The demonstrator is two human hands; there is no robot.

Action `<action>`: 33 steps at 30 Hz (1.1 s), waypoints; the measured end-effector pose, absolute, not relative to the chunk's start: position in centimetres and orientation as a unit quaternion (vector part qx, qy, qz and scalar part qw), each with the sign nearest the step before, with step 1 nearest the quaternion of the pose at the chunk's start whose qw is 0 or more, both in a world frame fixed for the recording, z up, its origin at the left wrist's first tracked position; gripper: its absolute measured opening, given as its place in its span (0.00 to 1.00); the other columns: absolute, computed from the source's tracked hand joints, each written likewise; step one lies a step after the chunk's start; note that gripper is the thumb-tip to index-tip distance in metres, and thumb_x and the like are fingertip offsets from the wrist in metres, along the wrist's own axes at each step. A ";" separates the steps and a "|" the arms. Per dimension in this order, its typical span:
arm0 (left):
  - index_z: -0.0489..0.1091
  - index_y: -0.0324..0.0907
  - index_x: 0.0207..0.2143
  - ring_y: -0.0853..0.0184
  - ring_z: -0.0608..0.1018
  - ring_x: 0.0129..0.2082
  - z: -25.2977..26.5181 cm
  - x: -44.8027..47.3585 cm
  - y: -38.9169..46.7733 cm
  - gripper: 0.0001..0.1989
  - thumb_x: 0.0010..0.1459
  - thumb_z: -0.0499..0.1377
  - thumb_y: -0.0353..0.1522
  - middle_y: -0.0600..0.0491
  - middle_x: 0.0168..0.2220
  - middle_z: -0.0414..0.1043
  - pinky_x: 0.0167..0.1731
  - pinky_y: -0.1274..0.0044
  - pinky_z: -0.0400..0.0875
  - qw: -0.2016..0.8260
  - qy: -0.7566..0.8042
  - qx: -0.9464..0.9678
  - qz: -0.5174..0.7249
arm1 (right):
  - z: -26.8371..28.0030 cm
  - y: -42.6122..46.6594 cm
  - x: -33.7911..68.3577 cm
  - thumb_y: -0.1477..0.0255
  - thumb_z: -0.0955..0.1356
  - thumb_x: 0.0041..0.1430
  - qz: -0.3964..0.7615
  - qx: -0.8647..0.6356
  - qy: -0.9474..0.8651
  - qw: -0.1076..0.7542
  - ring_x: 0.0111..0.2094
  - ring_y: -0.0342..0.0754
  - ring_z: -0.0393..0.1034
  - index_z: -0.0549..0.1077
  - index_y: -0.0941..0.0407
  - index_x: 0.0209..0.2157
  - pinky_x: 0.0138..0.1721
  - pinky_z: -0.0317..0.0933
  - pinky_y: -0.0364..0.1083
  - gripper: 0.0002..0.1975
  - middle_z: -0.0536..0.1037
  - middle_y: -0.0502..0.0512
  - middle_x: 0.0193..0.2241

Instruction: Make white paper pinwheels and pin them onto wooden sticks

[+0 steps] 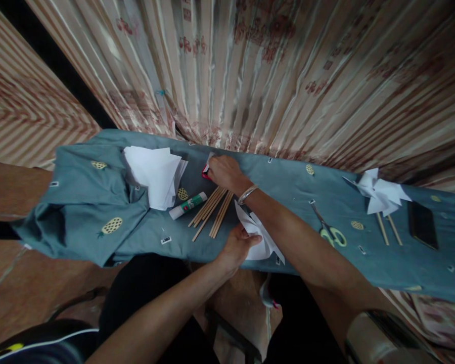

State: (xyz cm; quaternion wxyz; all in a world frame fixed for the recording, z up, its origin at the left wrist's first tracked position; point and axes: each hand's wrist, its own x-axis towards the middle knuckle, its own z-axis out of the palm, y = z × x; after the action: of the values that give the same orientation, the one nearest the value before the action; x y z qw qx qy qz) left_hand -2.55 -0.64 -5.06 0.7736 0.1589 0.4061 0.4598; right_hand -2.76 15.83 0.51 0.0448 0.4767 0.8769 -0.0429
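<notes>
Paper (264, 247) sits in left hand (237, 246), red box (205, 172) at right hand (226, 169).

Two hands: one left hand (239, 246), one right hand (225, 171). One folded paper (263, 240), one red box (205, 172), one glue stick (188, 206), one pair of scissors (326, 224), one phone (423, 224), one bracelet (247, 194). One paper stack (155, 177), its sheets overlapping too much to count. At least five bunched sticks (208, 208), exact number unclear. Two further sticks (382, 229) by the white pinwheels (381, 193), of which one or two, hard to tell
</notes>
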 end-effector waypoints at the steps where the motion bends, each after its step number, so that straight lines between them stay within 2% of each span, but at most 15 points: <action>1: 0.73 0.41 0.35 0.59 0.80 0.36 -5.1 -2.5 -0.6 0.20 0.34 0.68 0.28 0.52 0.33 0.80 0.45 0.69 0.70 0.774 0.406 0.160 0.460 | 0.4 16.0 -2.6 0.77 0.61 0.63 -0.052 0.480 0.875 0.025 0.48 0.55 0.74 0.76 0.67 0.44 0.46 0.62 0.46 0.16 0.80 0.72 0.45; 4: 0.73 0.41 0.36 0.57 0.80 0.39 -5.1 -2.6 -0.6 0.21 0.35 0.69 0.29 0.50 0.34 0.80 0.46 0.68 0.70 0.773 0.403 0.169 0.460 | 0.0 16.7 -1.9 0.75 0.63 0.61 -0.092 0.496 0.863 -0.034 0.44 0.52 0.75 0.79 0.64 0.41 0.43 0.63 0.45 0.14 0.82 0.64 0.40; 8: 0.73 0.40 0.36 0.54 0.80 0.42 -5.1 -2.6 -0.7 0.21 0.36 0.69 0.30 0.49 0.35 0.81 0.47 0.67 0.70 0.775 0.398 0.177 0.457 | -0.6 17.8 -1.0 0.77 0.68 0.53 -0.288 0.538 0.772 -0.177 0.36 0.48 0.75 0.79 0.62 0.28 0.38 0.63 0.43 0.06 0.81 0.55 0.29; 10: 0.72 0.41 0.36 0.54 0.81 0.42 -5.1 -2.6 -0.7 0.20 0.36 0.69 0.30 0.50 0.34 0.81 0.46 0.67 0.71 0.778 0.395 0.179 0.455 | -0.8 18.1 -0.7 0.78 0.69 0.51 -0.372 0.542 0.720 -0.223 0.30 0.44 0.74 0.77 0.61 0.25 0.34 0.64 0.41 0.05 0.79 0.53 0.24; 13: 0.72 0.41 0.37 0.53 0.81 0.41 -5.1 -2.6 -0.7 0.21 0.36 0.69 0.31 0.50 0.34 0.80 0.45 0.66 0.71 0.778 0.398 0.178 0.451 | -0.9 17.8 -0.5 0.78 0.67 0.55 -0.452 0.536 0.665 -0.258 0.23 0.39 0.71 0.74 0.60 0.24 0.30 0.66 0.39 0.07 0.79 0.51 0.22; 18: 0.72 0.41 0.38 0.55 0.81 0.41 -5.2 -2.7 -0.6 0.24 0.35 0.71 0.31 0.50 0.34 0.80 0.44 0.67 0.71 0.780 0.394 0.181 0.452 | -0.2 16.4 0.7 0.78 0.66 0.58 -0.557 0.511 0.582 -0.300 0.22 0.37 0.72 0.70 0.59 0.23 0.33 0.70 0.39 0.10 0.79 0.50 0.21; 22: 0.72 0.40 0.39 0.55 0.81 0.41 -5.1 -2.9 -0.6 0.24 0.36 0.71 0.31 0.50 0.36 0.81 0.42 0.69 0.72 0.779 0.399 0.179 0.449 | 1.0 14.1 4.4 0.80 0.69 0.53 -0.668 0.473 0.464 -0.339 0.23 0.37 0.72 0.73 0.58 0.24 0.30 0.69 0.36 0.06 0.78 0.46 0.20; 24: 0.72 0.39 0.40 0.55 0.81 0.41 -5.1 -3.0 -0.6 0.26 0.35 0.72 0.31 0.48 0.37 0.81 0.40 0.70 0.72 0.781 0.401 0.177 0.444 | 1.6 12.3 7.1 0.79 0.72 0.48 -0.684 0.466 0.427 -0.364 0.22 0.36 0.71 0.74 0.58 0.24 0.27 0.66 0.35 0.04 0.78 0.46 0.21; 28: 0.72 0.38 0.38 0.58 0.81 0.36 -5.1 -3.1 -0.4 0.27 0.33 0.73 0.33 0.48 0.35 0.81 0.37 0.73 0.72 0.776 0.417 0.181 0.437 | 1.8 7.5 12.9 0.74 0.77 0.41 -0.641 0.492 0.436 -0.396 0.21 0.36 0.68 0.77 0.57 0.24 0.24 0.63 0.36 0.07 0.78 0.47 0.23; 33: 0.74 0.38 0.34 0.66 0.79 0.29 -4.7 -3.2 0.1 0.22 0.32 0.73 0.31 0.51 0.31 0.80 0.35 0.76 0.71 0.767 0.444 0.198 0.419 | -0.5 2.1 17.1 0.72 0.78 0.38 -0.584 0.540 0.433 -0.423 0.22 0.39 0.67 0.79 0.55 0.24 0.24 0.61 0.39 0.08 0.77 0.47 0.21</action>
State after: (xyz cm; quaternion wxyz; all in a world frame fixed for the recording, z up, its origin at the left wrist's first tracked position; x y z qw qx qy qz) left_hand -3.21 0.12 -4.74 0.7668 0.1978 0.4441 0.4192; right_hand 17.12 2.07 -0.47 -0.4233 0.5405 0.4334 -0.5838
